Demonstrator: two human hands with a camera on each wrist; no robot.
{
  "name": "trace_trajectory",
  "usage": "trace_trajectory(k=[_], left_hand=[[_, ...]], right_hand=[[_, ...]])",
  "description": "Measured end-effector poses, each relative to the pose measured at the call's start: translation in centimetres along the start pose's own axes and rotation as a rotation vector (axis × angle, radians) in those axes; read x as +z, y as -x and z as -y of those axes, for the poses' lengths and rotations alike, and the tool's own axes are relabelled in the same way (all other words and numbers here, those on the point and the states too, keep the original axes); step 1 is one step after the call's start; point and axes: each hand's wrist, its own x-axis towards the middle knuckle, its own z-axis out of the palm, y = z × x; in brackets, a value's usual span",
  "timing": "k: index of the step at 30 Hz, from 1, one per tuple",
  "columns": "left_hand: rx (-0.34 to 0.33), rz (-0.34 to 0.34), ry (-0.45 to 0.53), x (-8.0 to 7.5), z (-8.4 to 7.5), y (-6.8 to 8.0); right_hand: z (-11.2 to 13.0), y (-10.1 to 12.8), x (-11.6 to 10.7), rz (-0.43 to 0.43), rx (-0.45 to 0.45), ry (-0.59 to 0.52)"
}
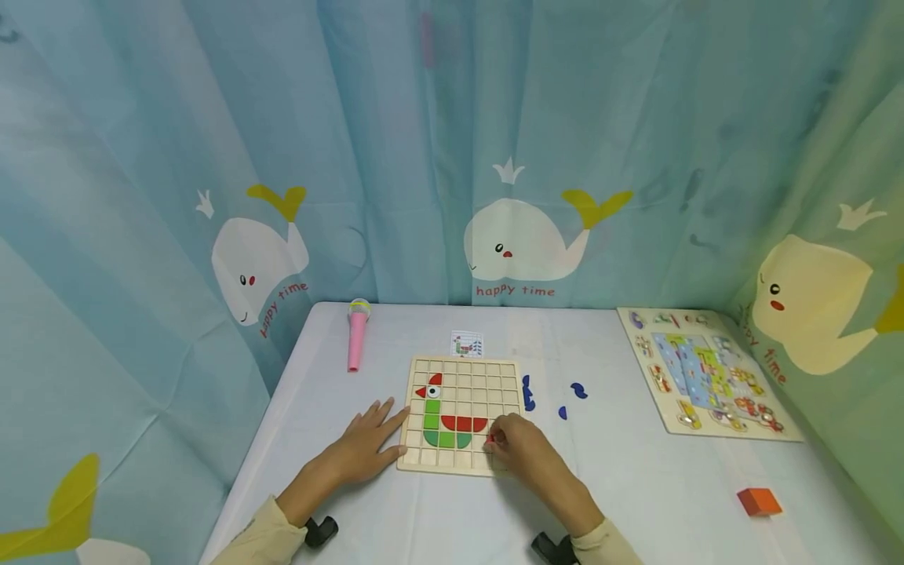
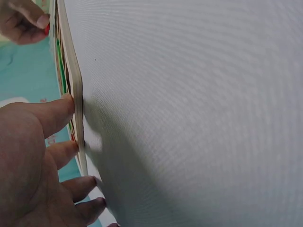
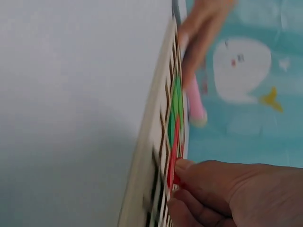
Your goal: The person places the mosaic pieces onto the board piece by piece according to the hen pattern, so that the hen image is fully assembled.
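While your left hand [image 1: 367, 443] lies flat with fingers spread against the 9 o'clock edge of the grid board [image 1: 462, 414], your right hand [image 1: 519, 447] pinches a red piece [image 1: 489, 445] at the board's 4 o'clock corner. Board sits mid-worktop [image 1: 621, 486]. Done so far: red head, green body, red and green lower rows. Most cells stay bare. Blue pieces [image 1: 558, 396] lie loose at 3 o'clock, unplaced; pattern card [image 1: 467, 344] at 12.

Wooden grid board [image 1: 462, 416] flat on the table, part-filled with green and red tiles; small red piece [image 1: 488, 445] at its lower right.
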Motion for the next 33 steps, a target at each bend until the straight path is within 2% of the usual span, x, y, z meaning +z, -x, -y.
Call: trace_trajectory(k=[3,7,15,24,33], left_hand=[[-0.01,0.005,-0.008,0.0,0.1,0.0],[-0.01,0.009,-0.017,0.0,0.1,0.0],[-0.013,0.007,-0.007,-0.2,0.1,0.2],[-0.015,0.007,-0.009,-0.1,0.2,0.2],[-0.009,0.005,-0.005,-0.1,0.1,0.1]], right_hand=[[1.7,-0.5,1.3,0.015,-0.067,-0.007],[3.3,-0.7,2.6,0.045,-0.105,-0.011],[5.0,-1.2,3.9,0.045,-0.206,0.055],[5.5,-1.7,3.6,0.201,-0.077,-0.067],[5.5,-2.1,3.0,0.285,-0.03,-0.117]])
